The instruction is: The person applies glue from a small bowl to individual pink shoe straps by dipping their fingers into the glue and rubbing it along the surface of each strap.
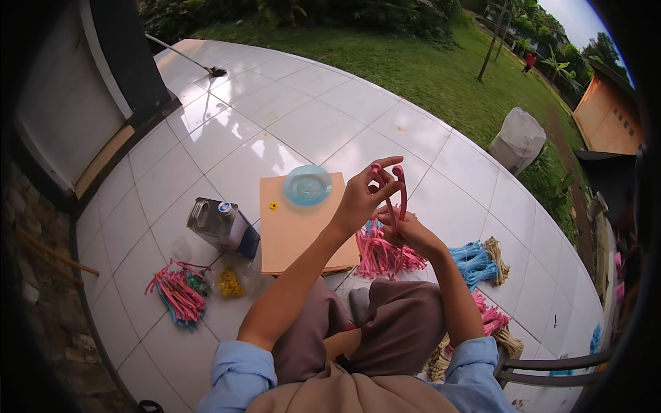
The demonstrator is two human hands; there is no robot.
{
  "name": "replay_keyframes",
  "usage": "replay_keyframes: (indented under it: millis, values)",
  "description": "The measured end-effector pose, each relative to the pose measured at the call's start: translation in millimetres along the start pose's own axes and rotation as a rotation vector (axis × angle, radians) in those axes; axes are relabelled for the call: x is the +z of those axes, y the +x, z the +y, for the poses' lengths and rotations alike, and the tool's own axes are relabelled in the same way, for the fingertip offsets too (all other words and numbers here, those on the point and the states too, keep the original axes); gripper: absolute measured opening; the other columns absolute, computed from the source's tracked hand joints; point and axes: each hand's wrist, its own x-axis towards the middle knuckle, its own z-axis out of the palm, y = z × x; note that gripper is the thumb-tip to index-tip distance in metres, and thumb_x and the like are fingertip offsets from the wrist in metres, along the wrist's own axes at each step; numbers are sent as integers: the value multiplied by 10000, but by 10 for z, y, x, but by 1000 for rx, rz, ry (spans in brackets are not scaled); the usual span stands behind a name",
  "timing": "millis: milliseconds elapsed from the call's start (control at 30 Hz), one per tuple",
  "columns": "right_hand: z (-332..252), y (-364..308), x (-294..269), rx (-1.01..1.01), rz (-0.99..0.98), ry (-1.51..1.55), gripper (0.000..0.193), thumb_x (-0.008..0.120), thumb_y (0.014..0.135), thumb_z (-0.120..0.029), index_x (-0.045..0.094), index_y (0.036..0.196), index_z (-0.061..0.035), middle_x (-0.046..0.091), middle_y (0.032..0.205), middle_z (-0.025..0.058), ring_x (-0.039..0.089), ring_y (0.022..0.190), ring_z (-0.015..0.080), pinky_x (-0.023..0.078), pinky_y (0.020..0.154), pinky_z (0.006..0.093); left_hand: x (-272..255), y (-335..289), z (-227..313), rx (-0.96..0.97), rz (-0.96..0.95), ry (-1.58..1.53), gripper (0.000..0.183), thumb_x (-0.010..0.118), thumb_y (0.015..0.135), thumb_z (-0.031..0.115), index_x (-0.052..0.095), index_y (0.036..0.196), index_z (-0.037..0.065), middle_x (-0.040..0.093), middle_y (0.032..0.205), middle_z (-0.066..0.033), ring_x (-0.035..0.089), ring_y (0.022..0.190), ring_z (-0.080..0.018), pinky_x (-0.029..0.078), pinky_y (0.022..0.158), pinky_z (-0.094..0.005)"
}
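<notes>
My left hand (363, 196) is raised above the floor and pinches the top of a pink bent strip (400, 193) between its fingers. My right hand (412, 234) sits just below and to the right, gripping the lower part of the same pink strip. Under both hands lies a bundle of pink strips (381, 253) on the white tiles, beside a tan cardboard sheet (297, 230). On that sheet rests a light blue shallow bowl (308, 184) and a small yellow bit (273, 206).
A grey plastic jug (222, 225) lies left of the cardboard. A mixed pink and blue strip bundle (177, 292) and yellow bits (231, 282) are further left. Blue (471, 261), beige (496, 258) and pink (490, 316) bundles lie right. A chair frame (551, 368) stands lower right.
</notes>
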Motion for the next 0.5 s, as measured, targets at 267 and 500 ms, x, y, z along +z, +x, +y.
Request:
replay_keyframes:
  millis: [267,500]
  values:
    - [61,41,-11,40,62,-48,245,475,944,-202,475,1132,-44,390,591,-47,360,479,45,284,450,214,-20,49,-155,64,70,-267,272,531,923,350,481,854,92,509,809,5,497,787,-81,423,747,-243]
    - [-8,45,25,-460,383,-404,343,560,863,-8,436,1180,-44,541,763,26,507,609,63,422,555,216,-317,109,-314,-31,418,-539,389,493,919,446,389,702,140,367,654,41,339,581,-46,321,536,-207]
